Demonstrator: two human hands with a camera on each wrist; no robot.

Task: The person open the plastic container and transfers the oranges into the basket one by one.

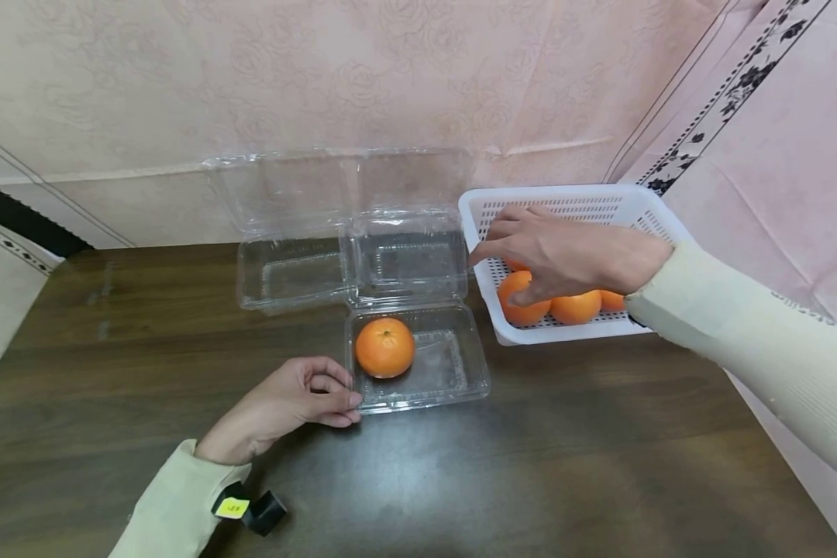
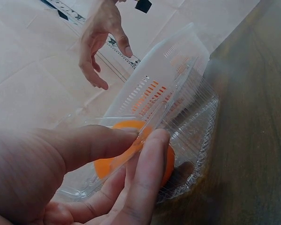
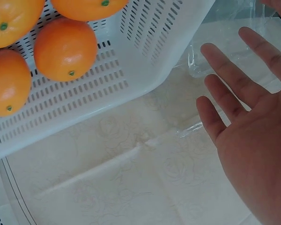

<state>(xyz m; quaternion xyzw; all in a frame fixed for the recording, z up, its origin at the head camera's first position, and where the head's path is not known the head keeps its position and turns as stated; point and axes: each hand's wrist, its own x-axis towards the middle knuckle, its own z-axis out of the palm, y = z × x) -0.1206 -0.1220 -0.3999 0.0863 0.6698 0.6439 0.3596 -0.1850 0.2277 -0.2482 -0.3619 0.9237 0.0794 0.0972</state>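
My left hand (image 1: 289,403) pinches the near left edge of a clear plastic clamshell container (image 1: 453,380) on the table. One orange (image 1: 385,348) sits in the left part of that container. In the left wrist view, thumb and fingertips (image 2: 150,150) hold the thin plastic rim, with the orange (image 2: 126,159) behind it. Over the left side of a white slotted basket (image 1: 551,336), my right hand (image 1: 558,248) hovers with fingers spread. Several oranges (image 1: 575,308) lie in the basket, partly covered by this hand. The right wrist view shows the right palm (image 3: 262,136) holding nothing.
More clear plastic containers (image 1: 296,267) stand behind the front one, their raised lids (image 1: 404,178) against the patterned cloth (image 1: 390,77) at the back. Dark wood forms the tabletop (image 1: 530,465). A black device (image 1: 265,513) is strapped to the left wrist.
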